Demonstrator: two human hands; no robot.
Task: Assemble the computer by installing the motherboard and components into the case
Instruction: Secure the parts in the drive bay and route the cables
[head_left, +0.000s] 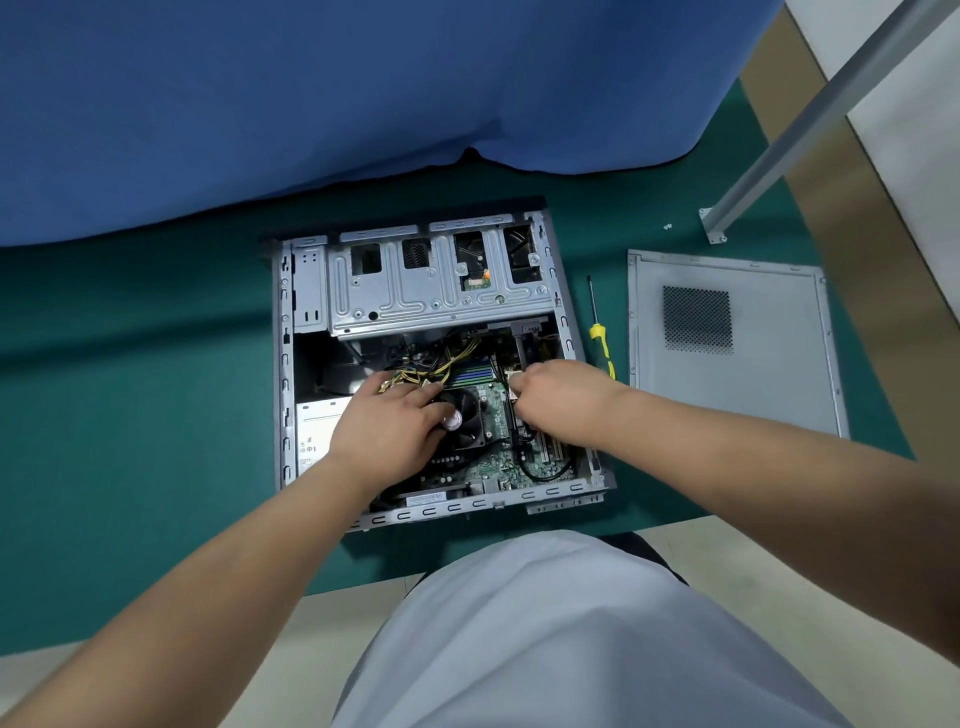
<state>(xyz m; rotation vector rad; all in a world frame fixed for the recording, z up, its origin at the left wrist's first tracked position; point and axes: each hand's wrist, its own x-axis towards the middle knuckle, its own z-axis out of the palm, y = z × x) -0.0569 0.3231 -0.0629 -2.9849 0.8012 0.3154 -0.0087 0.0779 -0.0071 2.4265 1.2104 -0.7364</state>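
Note:
An open grey computer case (283, 364) lies flat on the green mat. Inside it sits the green motherboard (498, 462) with a black CPU fan (467, 415) and a bundle of yellow and black cables (441, 364). My left hand (389, 431) rests over the fan's left side, fingers spread near the cable ends. My right hand (561, 400) is closed on a white power connector (514, 382) at the board's right part. The silver drive cage (436, 280) fills the case's far half. A power supply (317, 431) sits at the left.
A yellow-handled screwdriver (600, 338) lies just right of the case. The grey side panel (727, 338) lies flat further right. A metal post (810, 124) stands at the far right with small screws (667, 226) near its foot. Blue cloth (337, 88) hangs behind.

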